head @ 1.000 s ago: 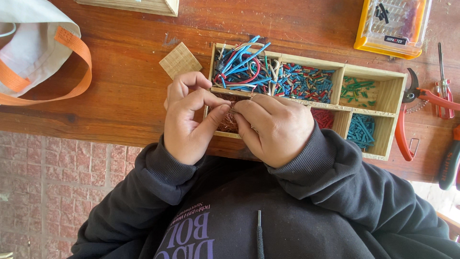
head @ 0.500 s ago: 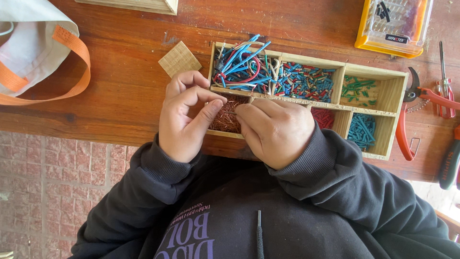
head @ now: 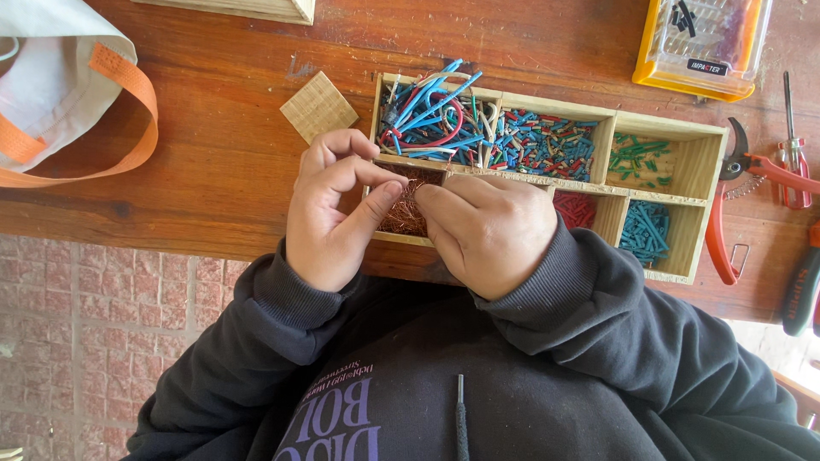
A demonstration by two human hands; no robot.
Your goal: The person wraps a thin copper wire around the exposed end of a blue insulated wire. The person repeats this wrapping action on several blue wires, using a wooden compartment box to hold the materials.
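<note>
Two hands pinch fine copper strands over a divided wooden tray.

At the frame's centre the left hand [head: 329, 218] and the right hand [head: 487, 230] meet fingertip to fingertip above the wooden tray [head: 683, 275], over its lower-left compartment holding tangled copper wire [head: 401, 213]. What they grip between the tips is too small to tell. Long blue and red wires [head: 431, 115] fill the upper-left compartment; short mixed-colour sleeve pieces [head: 547, 143] lie just right of them, green bits [head: 636, 158] further right, red pieces [head: 576, 209] and teal pieces [head: 645, 232] below. A small wooden square [head: 319, 106] lies left of the tray. Red-handled pliers [head: 726, 209] sit at the right edge, a yellow case [head: 700, 43] upper right, and a bag with orange straps [head: 60, 94] upper left.
</note>
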